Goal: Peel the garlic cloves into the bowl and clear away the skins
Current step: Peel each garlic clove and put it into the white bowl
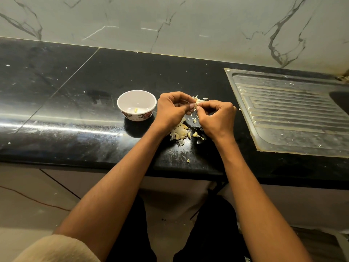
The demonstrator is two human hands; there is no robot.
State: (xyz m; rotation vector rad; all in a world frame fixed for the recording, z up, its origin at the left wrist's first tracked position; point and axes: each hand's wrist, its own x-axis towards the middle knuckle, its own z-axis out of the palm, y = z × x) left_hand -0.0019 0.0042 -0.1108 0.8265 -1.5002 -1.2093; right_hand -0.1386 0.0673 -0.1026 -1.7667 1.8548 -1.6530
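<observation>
A small white bowl [136, 104] with a flowered outside stands on the black counter [75, 103], holding one peeled clove [135, 110]. Just right of it my left hand [171, 110] and my right hand [217, 118] meet above the counter, both pinching one garlic clove [197, 101] whose papery skin sticks out at the top. Below the hands lies a pile of garlic cloves and loose skins [180, 132].
A steel sink drainboard [294, 118] is set into the counter to the right, its basin at the far right edge. A marble wall runs behind. One skin scrap [188, 160] lies near the counter's front edge. My legs show below.
</observation>
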